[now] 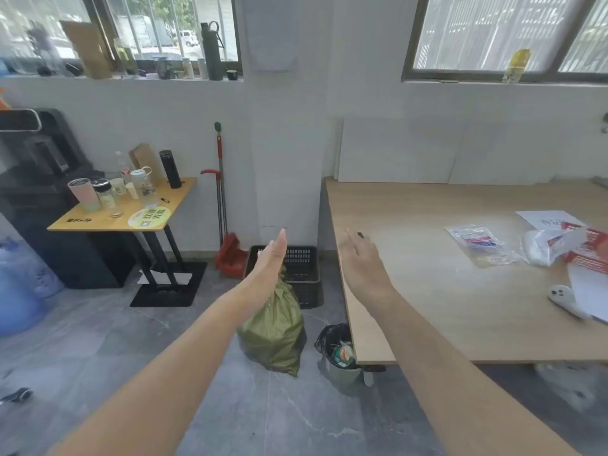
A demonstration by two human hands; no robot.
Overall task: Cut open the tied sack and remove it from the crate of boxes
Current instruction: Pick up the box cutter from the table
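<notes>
1. Head view: olive-green woven plastic sack (274,327) stands on the grey floor against a black slatted crate (301,271)
2. Left hand (271,263) and right hand (362,258) reach out spread, holding nothing
3. Sack looks soft, crinkly, fairly heavy; grip its gathered neck

Sack (274,330) neck behind left hand (271,261); crate (301,271) contents unclear.

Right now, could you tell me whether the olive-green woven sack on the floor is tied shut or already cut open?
Apparently still shut: the olive-green woven sack narrows to a gathered neck, partly hidden behind the left hand; no cut shows.
</notes>
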